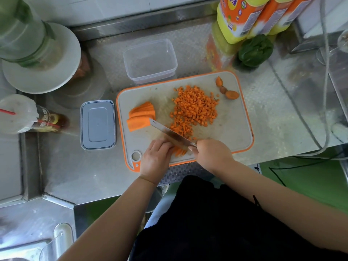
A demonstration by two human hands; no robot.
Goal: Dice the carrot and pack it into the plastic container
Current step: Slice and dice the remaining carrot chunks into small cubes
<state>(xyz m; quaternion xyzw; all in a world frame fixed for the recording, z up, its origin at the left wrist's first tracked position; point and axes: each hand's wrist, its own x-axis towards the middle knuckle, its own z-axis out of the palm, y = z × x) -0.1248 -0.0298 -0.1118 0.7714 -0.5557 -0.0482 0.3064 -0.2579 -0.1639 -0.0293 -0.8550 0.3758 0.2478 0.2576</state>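
An orange-rimmed grey cutting board [233, 117] lies on the steel counter. A heap of diced carrot [195, 108] covers its middle, fanned carrot slices [141, 115] lie at its left, and carrot ends [227, 89] sit at the far right corner. My right hand [212, 155] grips a knife [169, 132] whose blade points up-left across the board. My left hand [156, 157] presses down on carrot strips [179, 151] beside the blade near the front edge. The clear plastic container [150, 61] stands empty behind the board.
The container's grey lid [98, 124] lies left of the board. Yellow bottles [243, 17] and a green vegetable [256, 50] stand at the back right. A white plate [62, 72] and a wrapped bottle [28, 115] are at the left. Cables [323, 110] run along the right.
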